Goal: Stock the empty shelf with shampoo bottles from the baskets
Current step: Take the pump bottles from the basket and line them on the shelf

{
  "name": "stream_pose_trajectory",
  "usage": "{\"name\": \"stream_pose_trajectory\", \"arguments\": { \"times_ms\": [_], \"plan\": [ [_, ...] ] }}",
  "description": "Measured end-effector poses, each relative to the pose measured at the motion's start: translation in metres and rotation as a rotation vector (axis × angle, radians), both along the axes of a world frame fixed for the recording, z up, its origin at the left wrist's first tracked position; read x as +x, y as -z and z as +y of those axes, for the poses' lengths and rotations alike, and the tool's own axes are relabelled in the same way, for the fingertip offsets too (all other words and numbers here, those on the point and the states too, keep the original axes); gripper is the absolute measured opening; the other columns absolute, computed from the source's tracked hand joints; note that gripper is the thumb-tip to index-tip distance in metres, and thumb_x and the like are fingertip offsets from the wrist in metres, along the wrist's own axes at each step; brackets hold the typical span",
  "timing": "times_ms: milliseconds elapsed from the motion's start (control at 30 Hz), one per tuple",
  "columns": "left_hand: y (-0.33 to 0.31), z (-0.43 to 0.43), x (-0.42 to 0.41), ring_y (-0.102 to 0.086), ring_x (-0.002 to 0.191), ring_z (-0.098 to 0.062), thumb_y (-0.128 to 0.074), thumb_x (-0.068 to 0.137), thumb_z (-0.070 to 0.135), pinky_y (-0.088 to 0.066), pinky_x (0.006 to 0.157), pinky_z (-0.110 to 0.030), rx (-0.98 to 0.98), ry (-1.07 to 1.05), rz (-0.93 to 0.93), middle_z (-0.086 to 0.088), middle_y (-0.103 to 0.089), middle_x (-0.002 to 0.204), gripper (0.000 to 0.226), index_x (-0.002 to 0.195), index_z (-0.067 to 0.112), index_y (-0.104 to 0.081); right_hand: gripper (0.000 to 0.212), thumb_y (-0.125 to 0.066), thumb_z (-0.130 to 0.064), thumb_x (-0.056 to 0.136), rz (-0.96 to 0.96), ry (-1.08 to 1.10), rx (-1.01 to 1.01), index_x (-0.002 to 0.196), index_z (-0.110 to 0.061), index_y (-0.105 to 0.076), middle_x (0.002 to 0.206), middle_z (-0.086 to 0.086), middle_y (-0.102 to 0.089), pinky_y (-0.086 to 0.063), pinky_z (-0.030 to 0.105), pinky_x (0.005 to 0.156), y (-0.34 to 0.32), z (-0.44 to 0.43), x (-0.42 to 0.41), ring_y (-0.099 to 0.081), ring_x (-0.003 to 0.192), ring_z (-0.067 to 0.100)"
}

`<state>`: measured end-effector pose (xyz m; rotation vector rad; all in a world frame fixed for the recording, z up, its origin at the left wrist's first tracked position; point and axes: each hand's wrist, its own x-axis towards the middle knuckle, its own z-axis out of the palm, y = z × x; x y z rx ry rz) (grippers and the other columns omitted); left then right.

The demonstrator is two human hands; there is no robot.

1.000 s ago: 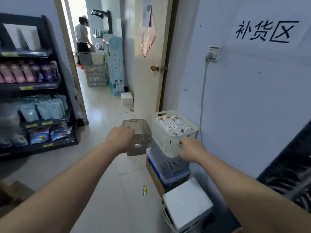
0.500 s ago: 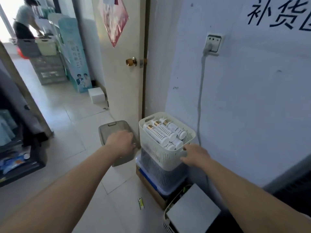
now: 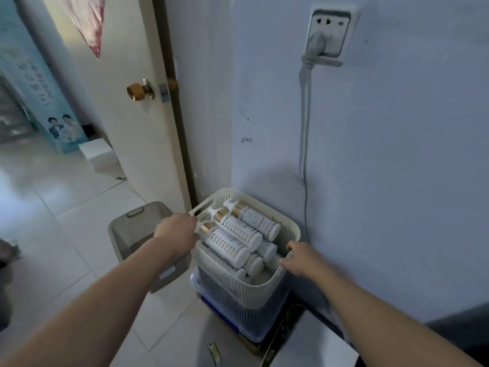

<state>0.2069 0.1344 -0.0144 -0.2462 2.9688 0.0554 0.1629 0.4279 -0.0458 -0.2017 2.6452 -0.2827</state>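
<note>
Head view: the white basket (image 3: 238, 283) is filled with flat-lying shampoo bottles (image 3: 227, 245). Its left rim is met by the left hand (image 3: 176, 233), its right by the right hand (image 3: 299, 258); neither grip's closure can be told. It should be lifted level.

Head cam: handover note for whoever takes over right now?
Left hand: fingers curled over the left rim of the white basket.
Right hand: at its right rim, grip unclear.
Shampoo bottles lie in that basket, which sits on a grey basket by the wall.
Done: nothing stocked that shows.
To do: lift the basket, carry it to the shelf (not in view), shelve bottles.
</note>
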Motion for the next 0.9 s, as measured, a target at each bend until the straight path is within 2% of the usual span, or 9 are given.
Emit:
{"name": "stream_pose_trajectory", "arguments": {
  "times_ms": [100,267,400,500,600,667,700,800,900],
  "plan": [
    [0.016,-0.01,-0.036,-0.063,0.089,-0.017,-0.055,0.09,0.037,-0.057,0.081,-0.038,0.016,0.046,-0.065,0.001,-0.064,0.1,0.023,0.104,0.021,-0.062,0.051,-0.057,-0.047,0.09,-0.039,0.036,0.005,0.129,-0.015,-0.054,0.134,0.008,-0.057,-0.048,0.035,0.094,0.015,-0.004,-0.018,-0.056,0.121,0.028],
    [0.05,-0.028,-0.094,-0.062,0.093,-0.019,-0.052,0.092,0.04,-0.056,0.081,-0.037,0.022,0.092,-0.151,0.0,-0.061,0.102,0.032,0.116,0.02,-0.059,0.053,-0.056,-0.046,0.09,-0.117,0.208,-0.043,0.132,-0.014,-0.05,0.133,0.009,-0.057,-0.05,0.036,0.093,0.045,-0.009,-0.04,-0.056,0.12,0.029],
    [0.083,-0.045,-0.134,-0.06,0.104,-0.021,-0.054,0.092,0.039,-0.054,0.087,-0.037,0.061,0.085,-0.212,-0.002,-0.061,0.118,0.042,0.13,0.02,-0.052,0.055,-0.058,-0.045,0.091,-0.163,0.463,-0.151,0.135,-0.014,-0.043,0.135,0.009,-0.056,-0.048,0.033,0.089,0.065,-0.018,-0.045,-0.057,0.119,0.029],
    [0.108,-0.057,-0.163,-0.052,0.118,-0.029,-0.055,0.092,0.033,-0.048,0.094,-0.043,0.142,0.053,-0.235,-0.01,-0.053,0.13,0.047,0.134,0.014,-0.045,0.062,-0.057,-0.037,0.096,-0.15,0.646,-0.249,0.145,-0.011,-0.03,0.145,0.012,-0.047,-0.043,0.034,0.098,0.076,-0.028,-0.048,-0.051,0.129,0.03],
    [0.13,-0.063,-0.188,-0.049,0.123,-0.033,-0.057,0.092,0.027,-0.045,0.096,-0.047,0.197,0.022,-0.271,-0.016,-0.048,0.135,0.057,0.14,0.009,-0.032,0.05,-0.054,-0.029,0.098,-0.069,0.936,-0.336,0.139,-0.008,-0.034,0.126,0.014,-0.058,-0.046,0.036,0.085,0.089,-0.039,-0.052,-0.059,0.11,0.031],
    [0.145,-0.067,-0.203,-0.053,0.116,-0.035,-0.057,0.092,0.026,-0.048,0.091,-0.047,0.249,0.02,-0.303,-0.018,-0.052,0.129,0.054,0.137,0.008,-0.033,0.04,-0.048,-0.03,0.101,-0.053,1.073,-0.36,0.132,-0.005,-0.04,0.098,0.007,-0.059,-0.044,0.035,0.074,0.1,-0.048,-0.054,-0.058,0.088,0.028],
    [0.15,-0.069,-0.209,-0.056,0.11,-0.035,-0.056,0.092,0.026,-0.05,0.086,-0.047,0.283,0.014,-0.295,-0.017,-0.055,0.122,0.048,0.132,0.008,-0.037,0.037,-0.044,-0.031,0.103,-0.056,1.122,-0.376,0.128,-0.005,-0.043,0.091,0.004,-0.056,-0.042,0.034,0.072,0.107,-0.052,-0.054,-0.056,0.085,0.026],
    [0.168,-0.076,-0.221,-0.059,0.085,-0.028,-0.049,0.096,0.03,-0.051,0.07,-0.042,0.389,-0.046,-0.216,-0.012,-0.06,0.1,0.027,0.114,0.009,-0.05,0.039,-0.033,-0.036,0.105,-0.045,1.282,-0.458,0.12,-0.006,-0.051,0.106,0.012,-0.058,-0.042,0.037,0.081,0.124,-0.064,-0.05,-0.057,0.1,0.031],
    [0.18,-0.078,-0.225,-0.055,0.072,-0.024,-0.04,0.101,0.031,-0.041,0.061,-0.034,0.593,-0.194,-0.22,-0.009,-0.059,0.084,0.03,0.105,0.008,-0.057,0.048,-0.026,-0.043,0.105,0.027,1.458,-0.55,0.116,-0.008,-0.058,0.112,0.013,-0.06,-0.044,0.04,0.089,0.133,-0.072,-0.049,-0.057,0.106,0.032]
  ]
}}
